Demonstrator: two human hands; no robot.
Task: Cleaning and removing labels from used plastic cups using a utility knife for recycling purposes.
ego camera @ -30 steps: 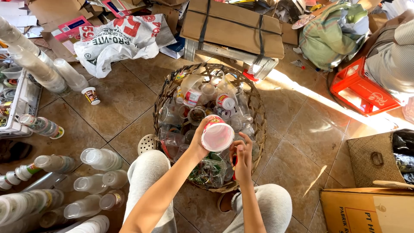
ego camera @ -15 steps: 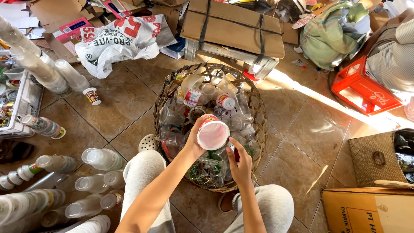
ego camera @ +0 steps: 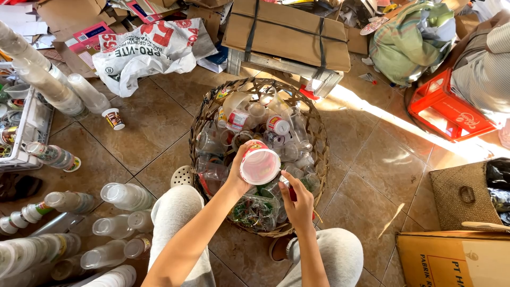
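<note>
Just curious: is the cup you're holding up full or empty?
Empty, it seems: the cup in the left hand is tipped toward the camera, showing a bare pale inside.

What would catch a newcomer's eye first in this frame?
A round woven basket full of clear plastic cups sits mid-floor between the person's knees. The left hand holds a pink-rimmed cup above it, the right hand alongside. Stacked cups lie on the tiles at left.

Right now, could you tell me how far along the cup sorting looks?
Done: stacks of nested clear cups lie on the floor to the person's left. In hand: the left hand holds a red-rimmed cup over the wicker basket, with the right hand beside it. Left: the basket is full of loose cups.
</note>
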